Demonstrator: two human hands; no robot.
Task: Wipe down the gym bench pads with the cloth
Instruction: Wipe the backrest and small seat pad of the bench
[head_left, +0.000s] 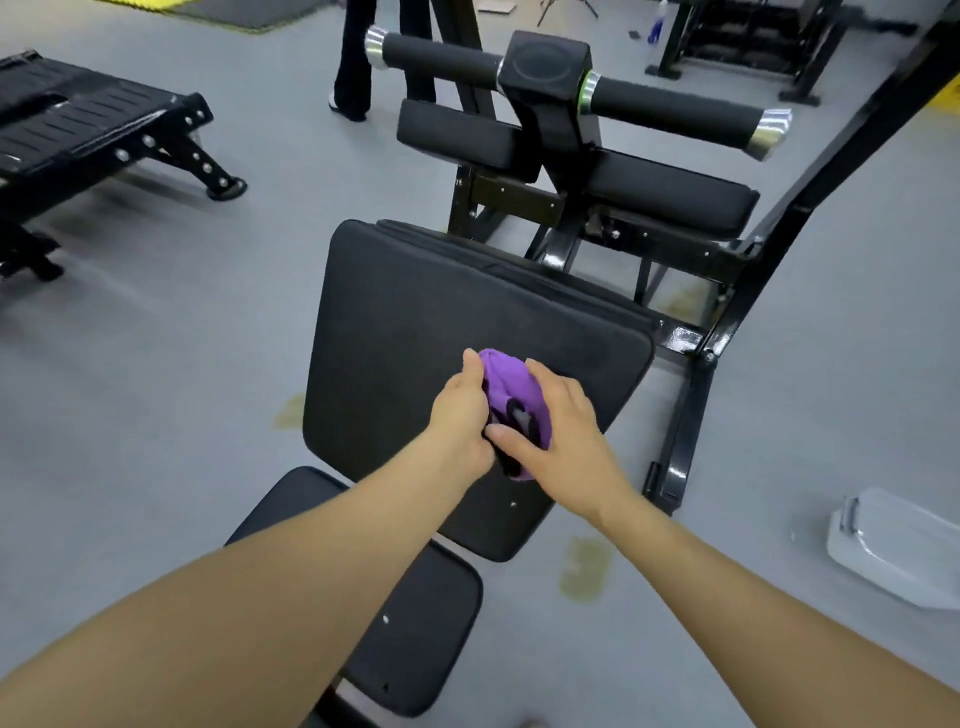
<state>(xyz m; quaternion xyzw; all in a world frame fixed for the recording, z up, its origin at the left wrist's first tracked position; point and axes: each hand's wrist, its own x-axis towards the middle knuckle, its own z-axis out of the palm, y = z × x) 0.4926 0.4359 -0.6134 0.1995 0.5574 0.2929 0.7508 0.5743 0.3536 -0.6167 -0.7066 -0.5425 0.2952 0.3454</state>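
Both forearms enter from the bottom edge and converge over the large back pad (415, 312) of the gym bench. Directly beneath the forearms sits the smaller seat pad (421, 623), black, with a narrow gap separating it from the back pad.

The purple cloth (511, 395) is bunched into a wad and held between the two hands, above the lower middle of the back pad. Whether the cloth touches the pad surface cannot be determined. The left hand (460, 415) grips the left side of the cloth; its fingers curl around the wad, with the thumb extended along the top edge. The right hand (558, 436) covers the right side of the cloth; its fingers are pressed together and bent over the fabric, and the thumb pinches the near end of the wad.

Beyond the back pad, two flat black knee pads (675, 192) are mounted on the black frame (691, 415), and a roller bar (675, 106) with foam sleeves and chrome end caps crosses above them. A second bench (88, 124) stands at the upper left on the grey floor (182, 338). A grey plastic lid (893, 540) lies on the floor at the right. The legs of another person (353, 62) are visible at the top.
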